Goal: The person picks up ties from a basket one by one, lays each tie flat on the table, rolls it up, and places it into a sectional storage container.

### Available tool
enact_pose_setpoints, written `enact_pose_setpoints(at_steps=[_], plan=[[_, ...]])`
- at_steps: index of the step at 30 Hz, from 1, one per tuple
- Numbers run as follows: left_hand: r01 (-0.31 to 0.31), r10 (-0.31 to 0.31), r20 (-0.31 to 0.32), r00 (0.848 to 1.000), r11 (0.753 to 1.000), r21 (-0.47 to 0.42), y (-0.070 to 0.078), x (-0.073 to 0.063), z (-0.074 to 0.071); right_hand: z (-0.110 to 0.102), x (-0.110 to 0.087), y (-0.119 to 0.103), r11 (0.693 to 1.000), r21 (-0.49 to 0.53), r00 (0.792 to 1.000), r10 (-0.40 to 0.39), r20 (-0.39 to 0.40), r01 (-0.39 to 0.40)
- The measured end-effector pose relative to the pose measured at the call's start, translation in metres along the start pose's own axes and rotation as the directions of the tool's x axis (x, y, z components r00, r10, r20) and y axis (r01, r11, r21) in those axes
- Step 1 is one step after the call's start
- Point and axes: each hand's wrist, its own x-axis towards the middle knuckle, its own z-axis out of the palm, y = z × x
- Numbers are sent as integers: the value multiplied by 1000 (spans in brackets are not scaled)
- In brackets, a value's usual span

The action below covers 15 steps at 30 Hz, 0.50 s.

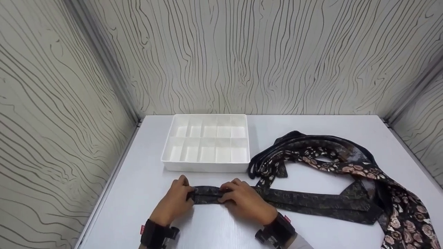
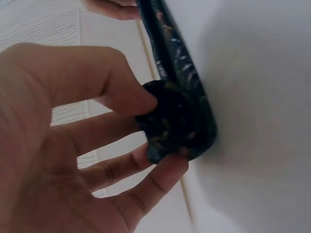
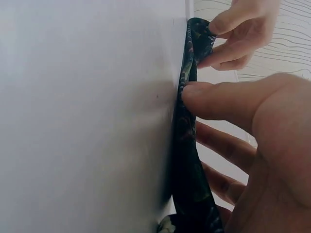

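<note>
A dark patterned necktie (image 1: 304, 202) lies lengthwise across the front of the white table. My left hand (image 1: 177, 199) grips its left end, which is coiled into a small roll (image 2: 177, 121) between thumb and fingers in the left wrist view. A short way to the right, my right hand (image 1: 247, 200) pinches the flat strip of the tie, thumb on the near edge and fingers on the far edge. In the right wrist view the thumb presses the folded cloth (image 3: 187, 131). Between the hands the tie runs straight and close to the tabletop. The tie's wide end is at the right.
Behind the hands stands a white divided box (image 1: 206, 167) with several compartments. A heap of dark neckties (image 1: 294, 138) arcs over the table's right side, with a rose-patterned tie (image 1: 408, 221) hanging toward the front right corner. Wood-grain panels (image 1: 225, 58) enclose the table.
</note>
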Motion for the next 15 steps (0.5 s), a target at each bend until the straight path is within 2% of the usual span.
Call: enact_pose_setpoints(at_steps=[3, 5, 7, 10, 12, 15], plan=[[-16, 16, 15, 1000, 1000, 14, -1, 1, -1, 2, 6, -6, 998, -65, 1000, -4, -28, 2], [-29, 29, 5, 1000, 999, 24, -3, 1, -1, 5, 14, -13, 993, -119, 998, -34, -56, 27], [-45, 45, -21, 999, 998, 36, -4, 1, 0, 9, 24, -21, 990, -131, 995, -70, -66, 61], [-36, 38, -56, 998, 998, 42, -5, 0, 1, 15, 38, -33, 992, -74, 994, -105, -29, 103], [-26, 29, -71, 997, 999, 44, -5, 0, 2, 19, 45, -40, 993, -29, 994, -111, 24, 112], [-12, 16, -77, 997, 999, 42, -4, -1, 2, 23, 52, -46, 994, -16, 991, -108, 83, 109]])
